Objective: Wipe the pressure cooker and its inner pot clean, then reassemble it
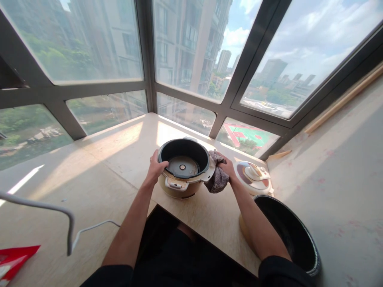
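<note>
Looking down, I find one round cooker body (183,172) on the worktop (116,171), squarely between my hands, no long axis, neither hand nearer. My left hand (156,167) is curled around its rim; my right hand (227,167) grips one bunched cloth (218,181) against it. Rightward: one lid (254,179), one black pot (296,237).

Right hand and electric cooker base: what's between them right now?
In the head view, a bunched grey-brown cloth lies between the right hand and the electric cooker base.
</note>
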`<state>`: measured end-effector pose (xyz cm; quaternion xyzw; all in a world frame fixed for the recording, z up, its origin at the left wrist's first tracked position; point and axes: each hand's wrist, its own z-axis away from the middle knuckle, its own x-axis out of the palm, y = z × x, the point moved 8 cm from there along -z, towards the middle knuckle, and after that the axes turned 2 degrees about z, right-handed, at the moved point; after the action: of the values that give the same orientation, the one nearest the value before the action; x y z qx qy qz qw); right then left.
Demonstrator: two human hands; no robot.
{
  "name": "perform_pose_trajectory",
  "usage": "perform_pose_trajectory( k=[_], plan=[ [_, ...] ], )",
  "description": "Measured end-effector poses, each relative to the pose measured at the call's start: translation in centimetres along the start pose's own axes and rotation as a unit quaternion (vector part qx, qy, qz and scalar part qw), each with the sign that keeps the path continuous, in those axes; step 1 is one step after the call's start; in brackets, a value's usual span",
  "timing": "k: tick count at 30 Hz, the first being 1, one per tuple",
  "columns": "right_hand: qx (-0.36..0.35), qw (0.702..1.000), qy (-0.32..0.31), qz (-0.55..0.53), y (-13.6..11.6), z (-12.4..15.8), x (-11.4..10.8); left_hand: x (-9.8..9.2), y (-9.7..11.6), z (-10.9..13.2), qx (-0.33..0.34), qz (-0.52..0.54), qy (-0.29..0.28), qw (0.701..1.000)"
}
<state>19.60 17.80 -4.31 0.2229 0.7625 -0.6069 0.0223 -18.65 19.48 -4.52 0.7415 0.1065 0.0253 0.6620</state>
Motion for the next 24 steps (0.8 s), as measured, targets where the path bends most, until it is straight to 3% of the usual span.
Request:
perform_pose_trajectory(
  k=[5,12,19,24],
  plan=[
    [0.025,0.999,0.010,-0.028,1.4,0.6,0.6,0.4,0.2,-2.3,-0.018,0.042,-0.059,0.997],
    [0.048,0.995,0.071,-0.056,3.9,1.5,3.2,0.5,0.0,-5.4,-0.039,0.056,-0.085,0.994],
    [0.104,0.991,0.075,-0.044,7.2,7.1,6.8,1.0,-0.3,-7.4,-0.072,0.080,-0.153,0.982],
    [0.135,0.986,0.074,-0.058,7.7,11.3,7.6,1.0,0.1,-8.3,-0.059,0.060,-0.145,0.986]
  ],
)
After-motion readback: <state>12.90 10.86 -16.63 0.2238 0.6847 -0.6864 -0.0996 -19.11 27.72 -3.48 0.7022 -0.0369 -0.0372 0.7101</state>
